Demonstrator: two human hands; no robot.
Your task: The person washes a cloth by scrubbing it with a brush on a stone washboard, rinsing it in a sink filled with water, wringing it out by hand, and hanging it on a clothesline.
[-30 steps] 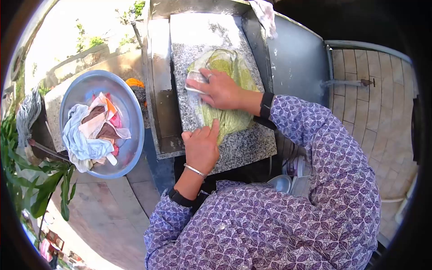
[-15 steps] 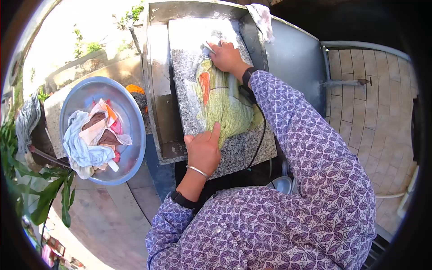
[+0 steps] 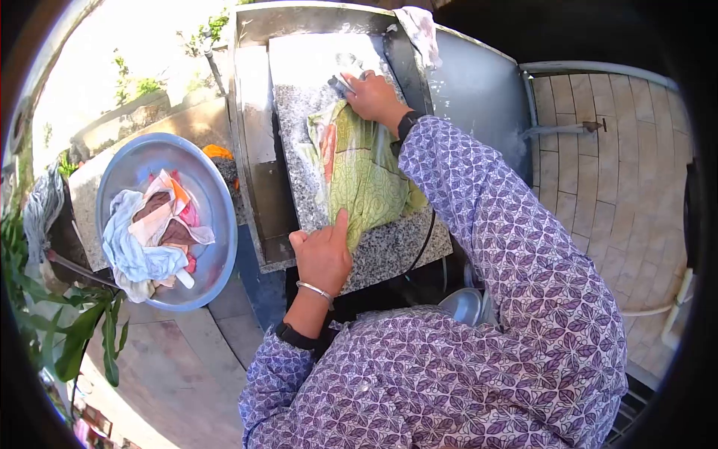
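A wet green patterned cloth [image 3: 366, 187] with an orange patch [image 3: 329, 153] lies spread on a speckled stone slab [image 3: 389, 258]. My right hand [image 3: 372, 97] is at the cloth's far end, fingers closed on a small pale flat object [image 3: 344, 82] whose kind I cannot make out. At the near end, my left hand [image 3: 323, 254] grips the cloth's edge, its index finger stretched along the fabric and the other fingers curled. Suds whiten the slab's far part.
Left of the slab stands a metal basin [image 3: 223, 254] holding several crumpled cloths [image 3: 146, 243]. A metal trough [image 3: 250, 150] surrounds the slab, with a pinkish cloth [image 3: 420, 34] over its rim. A tap [image 3: 593, 126] is at right; a dark cord [image 3: 426, 251] hangs at the slab's near edge.
The whole view has shifted slightly. The cloth's far left part has spread outward, and its orange patch looks more folded. Both hands keep nearly the same places on the slab.
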